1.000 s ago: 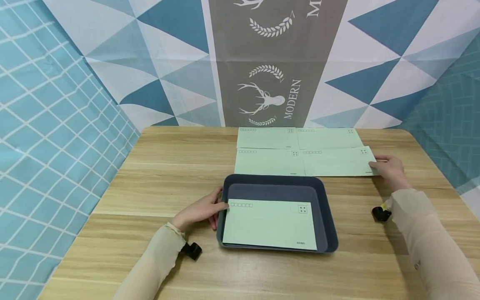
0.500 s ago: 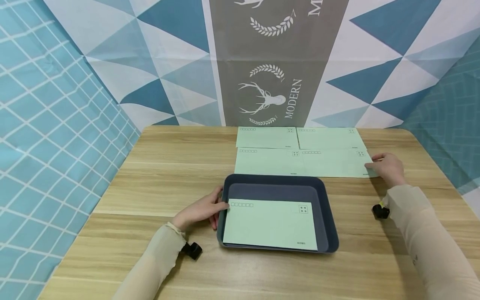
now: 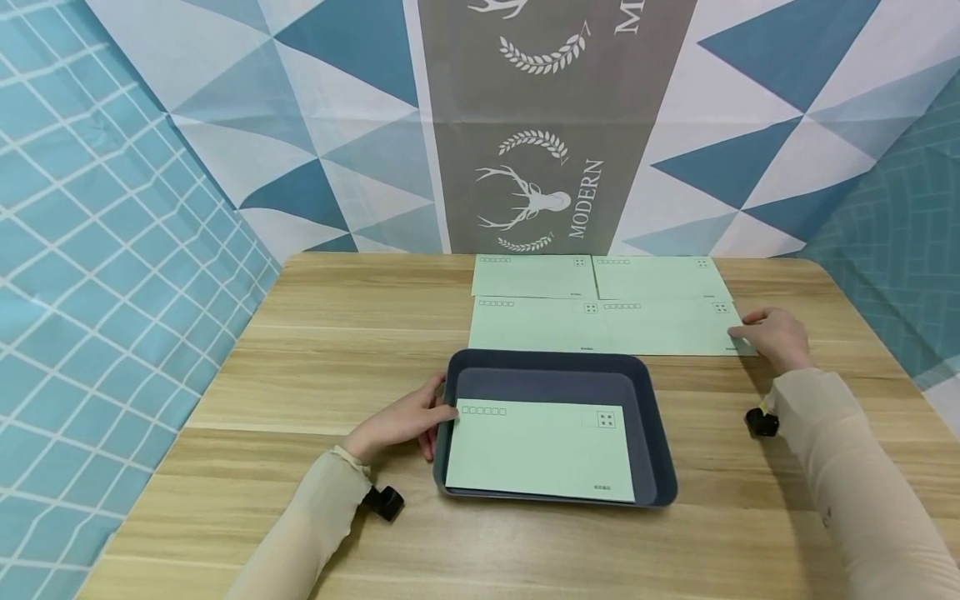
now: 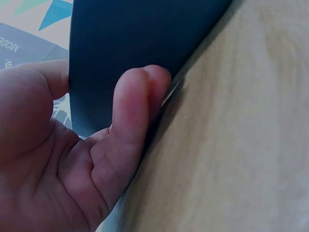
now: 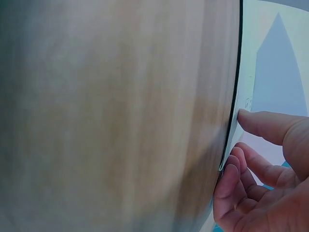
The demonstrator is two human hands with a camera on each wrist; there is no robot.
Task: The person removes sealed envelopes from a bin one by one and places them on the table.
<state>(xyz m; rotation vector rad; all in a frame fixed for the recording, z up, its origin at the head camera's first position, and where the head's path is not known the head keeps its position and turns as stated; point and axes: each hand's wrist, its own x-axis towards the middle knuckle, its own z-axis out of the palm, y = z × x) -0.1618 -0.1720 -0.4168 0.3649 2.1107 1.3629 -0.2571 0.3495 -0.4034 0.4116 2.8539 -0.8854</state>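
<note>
Around the left rim of a dark blue-grey tray [image 3: 551,362], my left hand [image 3: 401,418] has its thumb over the edge and its fingers against the outer wall. A pale green envelope [image 3: 540,450] with printed postcode boxes lies inside the tray. My right hand [image 3: 780,339] pinches the right end of another pale green envelope [image 3: 671,329], the front right one of a block behind the tray. In the right wrist view its thumb [image 5: 270,126] is on the printed face, with the other fingers bent at the edge.
Beside and behind the pinched envelope lie more envelopes: front left [image 3: 532,325], back left [image 3: 534,277] and back right [image 3: 660,277], edges close together. All rest on a wooden table [image 3: 360,333]. A patterned cloth [image 3: 517,100] rises right behind the table's far edge.
My right hand has shifted the pinched envelope slightly left and toward me, so it lines up closer with its left neighbour. The left hand and the tray stay where they were.
</note>
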